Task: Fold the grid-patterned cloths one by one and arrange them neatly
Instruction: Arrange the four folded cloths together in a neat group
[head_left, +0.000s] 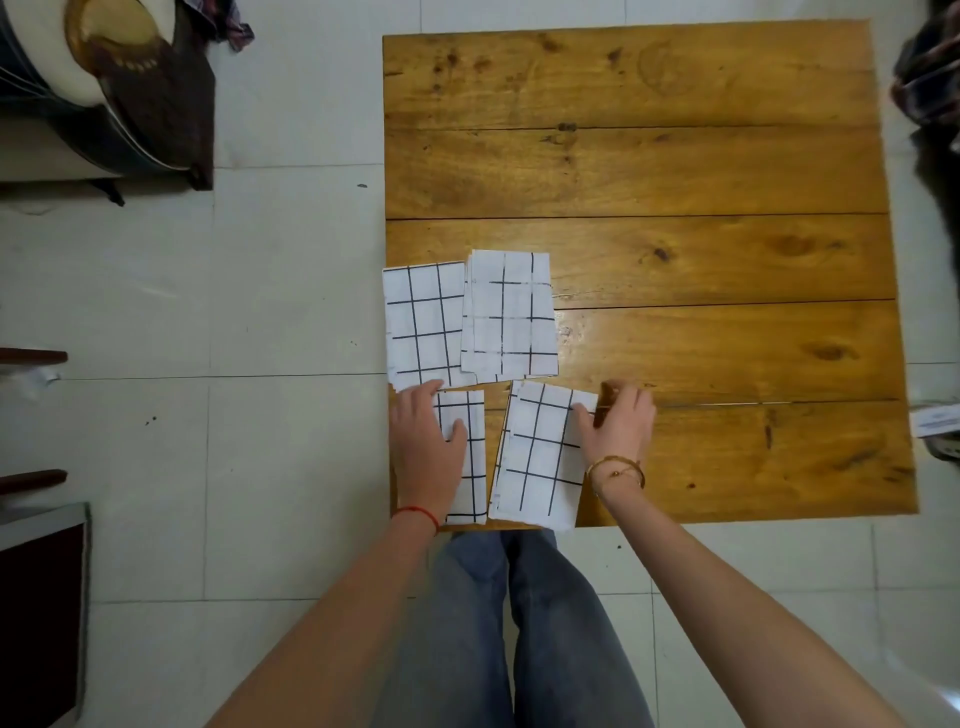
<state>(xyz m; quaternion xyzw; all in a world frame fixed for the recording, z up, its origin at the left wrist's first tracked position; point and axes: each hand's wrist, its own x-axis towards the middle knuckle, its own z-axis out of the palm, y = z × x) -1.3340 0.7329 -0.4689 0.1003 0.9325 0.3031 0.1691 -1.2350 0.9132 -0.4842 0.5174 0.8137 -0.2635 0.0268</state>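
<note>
Four folded grid-patterned cloths lie on the wooden desk (675, 171), all toward its near left corner, set out roughly two by two.

The left hand (423, 441) lies flat, palm down, fingers straight and spread a little, on the near-left cloth (470, 467); it covers that cloth's left part, and its fingertips reach up to the lower edge of the far-left cloth (423, 325), which lies just beyond the hand. A red thread bracelet (415, 513) circles this wrist.

The right hand (618, 421) rests at the right edge of the near-right cloth (540, 452). Its thumb lies on the cloth, while the fingers are curled at the cloth's upper right corner; whether they pinch the edge or only touch it, I cannot tell. The cloth lies mostly to the left of this hand, slightly tilted. A gold bracelet (615, 470) sits on this wrist.

The far-right cloth (511, 314) lies beyond and between the two hands, its left edge overlapping the far-left cloth.

No containers hold anything here. Count: four cloths, two hands.
</note>
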